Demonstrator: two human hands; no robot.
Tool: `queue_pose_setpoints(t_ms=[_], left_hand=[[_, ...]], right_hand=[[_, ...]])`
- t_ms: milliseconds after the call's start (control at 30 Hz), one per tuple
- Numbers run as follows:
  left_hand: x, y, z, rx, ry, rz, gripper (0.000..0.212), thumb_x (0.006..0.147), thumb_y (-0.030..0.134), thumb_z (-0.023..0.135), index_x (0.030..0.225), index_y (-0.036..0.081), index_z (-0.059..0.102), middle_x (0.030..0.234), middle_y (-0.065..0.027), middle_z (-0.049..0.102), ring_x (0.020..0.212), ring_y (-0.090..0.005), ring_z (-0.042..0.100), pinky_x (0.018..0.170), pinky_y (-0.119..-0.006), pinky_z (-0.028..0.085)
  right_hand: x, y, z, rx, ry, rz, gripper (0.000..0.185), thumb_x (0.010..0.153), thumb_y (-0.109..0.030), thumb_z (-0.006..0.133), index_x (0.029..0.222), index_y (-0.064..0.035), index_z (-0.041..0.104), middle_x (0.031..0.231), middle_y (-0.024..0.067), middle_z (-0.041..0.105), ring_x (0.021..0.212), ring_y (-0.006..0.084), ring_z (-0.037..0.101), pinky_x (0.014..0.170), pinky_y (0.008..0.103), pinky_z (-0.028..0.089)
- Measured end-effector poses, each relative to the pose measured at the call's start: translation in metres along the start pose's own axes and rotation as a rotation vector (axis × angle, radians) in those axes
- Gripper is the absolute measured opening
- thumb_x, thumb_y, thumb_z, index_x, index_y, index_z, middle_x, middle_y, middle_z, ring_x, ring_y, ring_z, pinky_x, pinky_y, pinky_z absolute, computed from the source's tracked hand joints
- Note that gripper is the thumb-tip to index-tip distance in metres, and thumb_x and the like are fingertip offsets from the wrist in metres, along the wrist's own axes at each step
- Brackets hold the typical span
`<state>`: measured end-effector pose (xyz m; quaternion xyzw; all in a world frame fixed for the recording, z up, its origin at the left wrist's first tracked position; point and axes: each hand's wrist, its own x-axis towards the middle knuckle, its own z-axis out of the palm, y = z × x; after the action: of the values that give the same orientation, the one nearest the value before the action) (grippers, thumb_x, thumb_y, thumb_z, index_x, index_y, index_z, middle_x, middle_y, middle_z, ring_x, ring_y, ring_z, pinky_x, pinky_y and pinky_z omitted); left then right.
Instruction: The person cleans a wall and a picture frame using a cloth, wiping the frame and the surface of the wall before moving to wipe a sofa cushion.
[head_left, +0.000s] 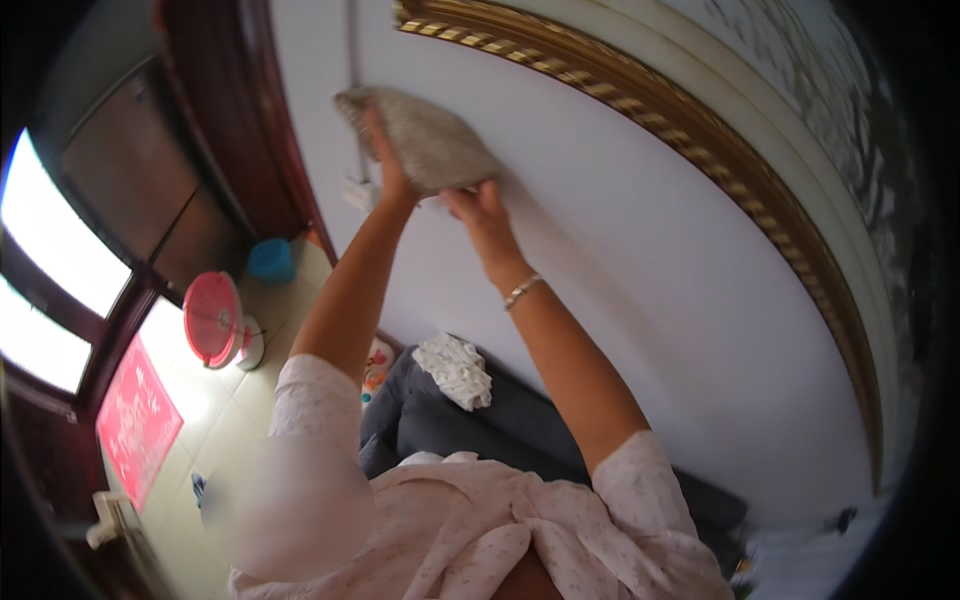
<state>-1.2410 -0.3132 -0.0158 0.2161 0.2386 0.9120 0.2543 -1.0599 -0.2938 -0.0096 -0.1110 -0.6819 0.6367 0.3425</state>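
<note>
Both my arms reach up and away from me, in front of a white wall. Between my hands is a grey-beige piece of thick textured fabric (442, 142), slightly blurred; whether it is a cushion or a folded cloth I cannot tell. My left hand (388, 161) grips its left side, with fingers laid along the surface. At its lower right edge is my right hand (484, 221), fingers bent against the fabric and fingertips partly hidden. A bracelet (522, 291) circles my right wrist.
Below my arms is a dark grey sofa (450, 424) bearing a crumpled white patterned cloth (454, 370). A gilded frame (637, 112) curves along the wall, near a white wall socket (358, 193). On the tiled floor at left are a pink basin (212, 319), a blue tub (271, 260) and a red mat (140, 420).
</note>
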Motion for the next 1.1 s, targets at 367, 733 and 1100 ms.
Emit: queue_pose_setpoints(t_ms=[367, 733, 1100], left_hand=[[-0.118, -0.160, -0.155, 0.446, -0.103, 0.071, 0.055, 0.100, 0.031, 0.055, 0.145, 0.006, 0.037, 0.141, -0.0133, 0.049, 0.124, -0.0257, 0.053, 0.105, -0.040, 0.044], [-0.210, -0.133, 0.137, 1.056, -0.359, 0.650, 0.102, 0.084, 0.027, 0.074, 0.155, -0.001, 0.007, 0.162, -0.0224, 0.006, 0.149, -0.0432, 0.003, 0.120, -0.053, 0.007], [-0.281, -0.164, 0.182, 1.153, -0.428, 0.600, 0.062, 0.085, 0.014, 0.063, 0.143, 0.001, 0.046, 0.163, -0.0188, 0.016, 0.150, -0.0472, 0.004, 0.117, -0.062, 0.011]], right_hand=[[-0.098, 0.033, -0.027, 0.162, 0.124, 0.295, 0.056, 0.093, -0.018, 0.066, 0.140, -0.0048, 0.040, 0.127, 0.0085, 0.056, 0.111, 0.0157, 0.058, 0.096, 0.0314, 0.049], [-0.148, -0.063, -0.135, 0.136, 0.668, -0.214, 0.061, 0.092, -0.011, 0.065, 0.144, -0.0022, 0.036, 0.135, 0.0084, 0.050, 0.124, 0.0172, 0.048, 0.105, 0.0326, 0.041], [-0.206, -0.073, -0.200, 0.127, 0.694, -0.307, 0.056, 0.094, -0.006, 0.058, 0.145, -0.0043, 0.037, 0.145, 0.0125, 0.044, 0.131, 0.0248, 0.046, 0.110, 0.0400, 0.039]])
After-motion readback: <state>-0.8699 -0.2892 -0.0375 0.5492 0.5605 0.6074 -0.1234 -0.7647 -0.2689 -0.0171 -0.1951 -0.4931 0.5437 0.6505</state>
